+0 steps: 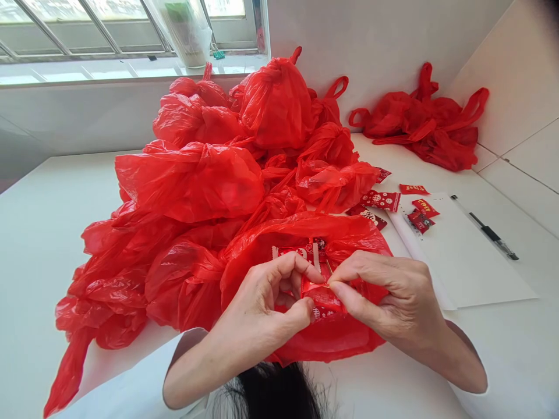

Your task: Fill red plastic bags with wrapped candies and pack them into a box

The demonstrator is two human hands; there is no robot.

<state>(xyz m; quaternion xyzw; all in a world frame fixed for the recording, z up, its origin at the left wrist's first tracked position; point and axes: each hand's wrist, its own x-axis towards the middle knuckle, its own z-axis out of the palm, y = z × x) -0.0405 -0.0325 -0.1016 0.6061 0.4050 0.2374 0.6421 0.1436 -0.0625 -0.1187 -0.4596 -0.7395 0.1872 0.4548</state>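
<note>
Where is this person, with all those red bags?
Probably a home or small workroom used for packing: a white table by a barred window, heaped with knotted red plastic bags, small red candy packets and a black pen.

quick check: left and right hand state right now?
Left hand: closed, pinching a red packet over the open red bag.
Right hand: closed, pinching the same packet.

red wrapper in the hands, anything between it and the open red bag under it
Nothing visible does. The left hand and right hand pinch the small red wrapper directly over the open red bag, whose mouth lies right beneath, with more packets already inside.
</note>
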